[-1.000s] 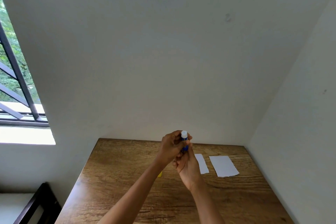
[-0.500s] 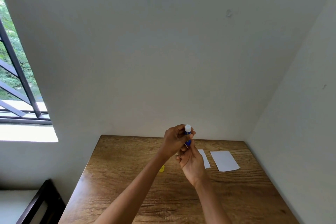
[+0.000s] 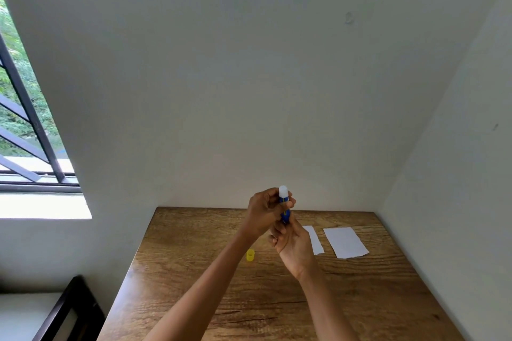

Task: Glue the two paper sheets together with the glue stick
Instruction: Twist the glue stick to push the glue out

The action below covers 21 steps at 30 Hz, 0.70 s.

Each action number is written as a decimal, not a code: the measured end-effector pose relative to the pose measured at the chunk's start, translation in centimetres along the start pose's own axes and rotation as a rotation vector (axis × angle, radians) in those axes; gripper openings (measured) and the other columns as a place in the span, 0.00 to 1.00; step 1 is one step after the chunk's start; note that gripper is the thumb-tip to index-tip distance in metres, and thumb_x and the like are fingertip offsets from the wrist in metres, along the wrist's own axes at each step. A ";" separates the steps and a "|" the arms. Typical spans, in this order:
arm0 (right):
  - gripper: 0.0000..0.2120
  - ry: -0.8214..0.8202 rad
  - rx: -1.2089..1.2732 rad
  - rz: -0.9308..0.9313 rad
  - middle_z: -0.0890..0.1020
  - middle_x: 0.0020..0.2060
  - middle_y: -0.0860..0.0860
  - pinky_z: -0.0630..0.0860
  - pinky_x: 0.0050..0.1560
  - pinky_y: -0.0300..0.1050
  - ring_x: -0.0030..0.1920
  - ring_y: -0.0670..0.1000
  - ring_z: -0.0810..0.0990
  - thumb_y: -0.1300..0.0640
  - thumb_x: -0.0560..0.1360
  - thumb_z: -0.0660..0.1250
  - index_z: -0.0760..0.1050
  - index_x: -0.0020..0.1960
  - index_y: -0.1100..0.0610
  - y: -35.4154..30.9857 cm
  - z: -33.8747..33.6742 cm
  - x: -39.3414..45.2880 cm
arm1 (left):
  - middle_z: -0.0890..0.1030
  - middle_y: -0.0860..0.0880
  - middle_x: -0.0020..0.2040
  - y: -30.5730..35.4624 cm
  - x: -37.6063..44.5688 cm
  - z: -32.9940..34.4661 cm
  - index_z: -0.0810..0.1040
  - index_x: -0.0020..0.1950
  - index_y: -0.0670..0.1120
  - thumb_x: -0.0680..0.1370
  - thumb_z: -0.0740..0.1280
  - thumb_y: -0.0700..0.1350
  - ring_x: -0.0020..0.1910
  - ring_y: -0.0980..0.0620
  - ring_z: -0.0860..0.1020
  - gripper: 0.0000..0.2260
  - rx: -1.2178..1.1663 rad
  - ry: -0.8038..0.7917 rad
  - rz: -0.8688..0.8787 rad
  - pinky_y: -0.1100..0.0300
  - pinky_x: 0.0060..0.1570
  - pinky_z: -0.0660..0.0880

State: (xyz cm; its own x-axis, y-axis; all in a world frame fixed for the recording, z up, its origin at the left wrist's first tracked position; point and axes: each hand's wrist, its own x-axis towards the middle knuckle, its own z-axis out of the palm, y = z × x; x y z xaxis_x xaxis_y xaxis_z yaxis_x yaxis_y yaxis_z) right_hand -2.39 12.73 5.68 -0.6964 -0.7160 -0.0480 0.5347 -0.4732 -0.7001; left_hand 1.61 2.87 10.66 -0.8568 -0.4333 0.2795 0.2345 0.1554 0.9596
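Walls: pale, plain, meeting in a corner at the right behind the counter.

Window: at far left, dark metal bars, green foliage beyond, bright sill below.

Counter: wood-grain top, set into the corner, carrying the sheets and the cap.

Dark frame: furniture edge at lower left, beside the counter; its kind cannot be told.

Left hand: raised above the counter's far half, fingers curled round the upper barrel of the glue stick.

Right hand: just below the left, fingers grasping the lower end of the same stick.

Larger paper sheet: white, flat on the counter toward the right, lower edge ragged.

Narrow paper sheet: white strip, flat, just left of the larger sheet and apart from it, partly hidden by the right hand.

Glue stick: blue barrel, held upright between both hands, white tip exposed at the top, uncapped.

Yellow cap: small, on the counter, left of the hands, beside the left forearm.
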 end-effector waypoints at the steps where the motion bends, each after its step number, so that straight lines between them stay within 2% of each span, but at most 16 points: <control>1: 0.16 0.020 -0.016 0.015 0.70 0.24 0.49 0.65 0.28 0.40 0.25 0.45 0.67 0.46 0.75 0.58 0.75 0.37 0.56 -0.1 0.2 0.1 | 0.84 0.55 0.42 0.0 -0.1 0.1 0.79 0.46 0.52 0.74 0.69 0.37 0.44 0.59 0.83 0.10 0.005 -0.011 -0.001 0.63 0.48 0.80; 3: 0.20 0.045 -0.020 0.032 0.69 0.22 0.48 0.63 0.25 0.39 0.24 0.45 0.65 0.44 0.75 0.58 0.74 0.33 0.55 -0.1 0.5 0.2 | 0.84 0.56 0.42 -0.1 -0.2 0.4 0.79 0.46 0.53 0.74 0.69 0.37 0.46 0.59 0.83 0.10 0.012 0.000 -0.002 0.64 0.48 0.80; 6: 0.17 0.010 0.014 0.004 0.73 0.27 0.49 0.66 0.28 0.40 0.28 0.45 0.70 0.44 0.76 0.56 0.78 0.43 0.55 0.2 0.7 0.2 | 0.84 0.55 0.42 -0.2 0.0 0.1 0.79 0.46 0.51 0.74 0.69 0.37 0.44 0.58 0.84 0.09 -0.004 0.038 0.000 0.62 0.45 0.81; 8: 0.16 -0.028 0.029 0.001 0.73 0.28 0.49 0.67 0.28 0.39 0.29 0.45 0.71 0.46 0.77 0.56 0.78 0.46 0.55 0.4 0.4 0.0 | 0.85 0.54 0.41 -0.4 0.0 -0.2 0.80 0.46 0.51 0.74 0.69 0.36 0.44 0.56 0.84 0.09 -0.033 0.044 -0.020 0.61 0.46 0.81; 13: 0.23 0.002 -0.101 0.056 0.66 0.22 0.48 0.62 0.25 0.39 0.24 0.45 0.63 0.39 0.75 0.55 0.70 0.32 0.55 0.2 0.6 0.1 | 0.85 0.54 0.41 -0.8 -0.1 -0.2 0.80 0.46 0.50 0.74 0.69 0.35 0.46 0.56 0.84 0.10 -0.046 0.039 -0.015 0.62 0.49 0.80; 14: 0.22 0.013 -0.105 0.054 0.68 0.24 0.48 0.62 0.26 0.39 0.25 0.45 0.64 0.39 0.75 0.55 0.72 0.34 0.55 0.4 0.7 0.0 | 0.85 0.53 0.42 -0.9 -0.1 -0.2 0.80 0.46 0.50 0.74 0.69 0.35 0.46 0.56 0.84 0.10 -0.058 0.046 -0.018 0.62 0.48 0.80; 17: 0.17 0.018 -0.019 0.028 0.71 0.29 0.50 0.65 0.29 0.41 0.29 0.46 0.68 0.44 0.75 0.57 0.76 0.48 0.55 0.9 0.6 -0.2 | 0.85 0.52 0.43 -1.1 -0.1 -0.3 0.80 0.46 0.50 0.74 0.69 0.34 0.46 0.57 0.84 0.10 -0.066 0.064 -0.031 0.64 0.46 0.80; 18: 0.16 0.018 0.000 0.029 0.70 0.28 0.50 0.65 0.28 0.40 0.28 0.46 0.68 0.45 0.75 0.58 0.75 0.47 0.56 1.0 0.5 -0.3 | 0.85 0.52 0.43 -1.2 -0.1 -0.4 0.80 0.46 0.50 0.74 0.69 0.34 0.46 0.56 0.84 0.10 -0.068 0.059 -0.033 0.64 0.46 0.80; 21: 0.20 0.043 -0.016 0.081 0.66 0.23 0.49 0.62 0.24 0.39 0.24 0.45 0.63 0.42 0.74 0.58 0.72 0.35 0.57 0.8 0.5 -0.2 | 0.85 0.54 0.41 -1.6 -0.3 -0.4 0.80 0.46 0.52 0.74 0.69 0.36 0.45 0.53 0.84 0.10 -0.003 0.020 -0.023 0.61 0.46 0.81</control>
State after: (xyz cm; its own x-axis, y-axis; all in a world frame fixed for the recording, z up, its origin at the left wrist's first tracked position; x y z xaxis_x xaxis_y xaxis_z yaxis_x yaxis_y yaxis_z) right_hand -1.61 12.22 5.50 -0.6716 -0.7284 -0.1354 0.5828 -0.4065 -0.7037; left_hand 1.72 2.40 9.05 -0.8527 -0.4542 0.2579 0.2163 0.1424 0.9659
